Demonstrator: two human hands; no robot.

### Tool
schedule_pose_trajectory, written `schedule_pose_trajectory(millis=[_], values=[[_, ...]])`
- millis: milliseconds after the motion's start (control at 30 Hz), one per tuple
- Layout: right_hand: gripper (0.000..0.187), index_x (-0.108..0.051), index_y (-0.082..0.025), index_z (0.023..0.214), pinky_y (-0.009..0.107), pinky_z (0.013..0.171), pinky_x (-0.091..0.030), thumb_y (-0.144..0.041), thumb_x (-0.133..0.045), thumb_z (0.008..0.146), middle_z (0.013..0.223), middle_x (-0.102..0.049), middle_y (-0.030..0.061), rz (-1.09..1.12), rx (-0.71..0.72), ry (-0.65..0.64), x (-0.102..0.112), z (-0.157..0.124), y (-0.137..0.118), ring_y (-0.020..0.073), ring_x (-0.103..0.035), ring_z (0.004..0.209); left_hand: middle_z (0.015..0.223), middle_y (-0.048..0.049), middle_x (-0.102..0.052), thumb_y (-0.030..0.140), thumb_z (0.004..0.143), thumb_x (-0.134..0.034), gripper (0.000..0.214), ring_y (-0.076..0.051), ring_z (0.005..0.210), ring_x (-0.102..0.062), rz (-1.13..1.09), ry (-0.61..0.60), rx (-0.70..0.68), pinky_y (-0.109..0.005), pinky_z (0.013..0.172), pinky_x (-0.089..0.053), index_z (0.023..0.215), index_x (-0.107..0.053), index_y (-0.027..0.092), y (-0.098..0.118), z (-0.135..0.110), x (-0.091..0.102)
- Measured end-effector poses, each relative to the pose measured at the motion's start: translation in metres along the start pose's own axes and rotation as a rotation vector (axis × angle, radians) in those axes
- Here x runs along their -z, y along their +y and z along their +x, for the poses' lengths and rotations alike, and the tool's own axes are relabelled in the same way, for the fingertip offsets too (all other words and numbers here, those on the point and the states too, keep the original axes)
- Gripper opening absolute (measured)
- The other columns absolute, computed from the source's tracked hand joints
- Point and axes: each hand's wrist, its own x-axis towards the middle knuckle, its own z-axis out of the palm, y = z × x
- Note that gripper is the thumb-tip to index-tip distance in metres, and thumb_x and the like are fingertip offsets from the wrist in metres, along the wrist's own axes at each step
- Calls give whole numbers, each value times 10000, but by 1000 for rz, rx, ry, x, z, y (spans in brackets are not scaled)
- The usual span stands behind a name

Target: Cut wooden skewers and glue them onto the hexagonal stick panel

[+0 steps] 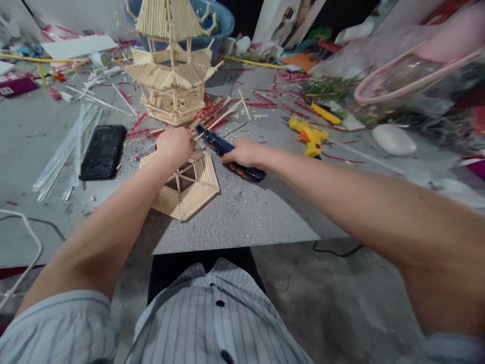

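Note:
My right hand [245, 153] is closed round the handles of a dark blue hand cutter [215, 141], whose jaws point up and left. Beside them, my left hand [176, 145] has its fingers pinched on a thin wooden stick [199, 135] that reaches towards the jaws; whether the blades touch it I cannot tell. Under my left wrist lies a flat hexagonal frame of wooden sticks [197, 194] with crossing spokes, partly hidden by the forearm. A tiered pagoda model [172, 76] of the same sticks stands just behind, with loose sticks [220, 115] at its foot.
A black phone [102, 152] and clear glue sticks [71, 146] lie on the left. To the right are a yellow glue gun [309, 136], a yellow-handled knife [326, 113] and a white oval object [394, 140]. A blue basin [223, 25] stands behind the pagoda. Red scraps litter the table.

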Motion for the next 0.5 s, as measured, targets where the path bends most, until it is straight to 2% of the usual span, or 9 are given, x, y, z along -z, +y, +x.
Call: schedule_pose_trajectory(millis=[267,400,500], values=[[238,-430,-209,528,247,354,-315,-144,-556,719,362,-412,-26,27,36,17,0,-1,0,108,-380,326,1094,-172,-683,263,830,-466,327,-321,1110,-598,-2,20,12,-407,903,-476,1002,-714,136,0,3,-2],[218,-440,-208,546,259,357,-329,-133,-550,719,364,-419,-22,31,36,20,-1,-1,0,122,-396,332,1077,-139,-692,281,829,-463,327,-290,1083,-600,18,23,21,-380,883,-477,1005,-719,177,-2,4,-3],[206,-449,-204,551,272,367,-356,-129,-560,707,373,-430,-18,44,66,24,-1,0,1,126,-399,329,1075,-150,-688,305,831,-460,345,-298,1067,-604,28,18,29,-386,872,-476,1018,-717,171,-2,5,-4]])
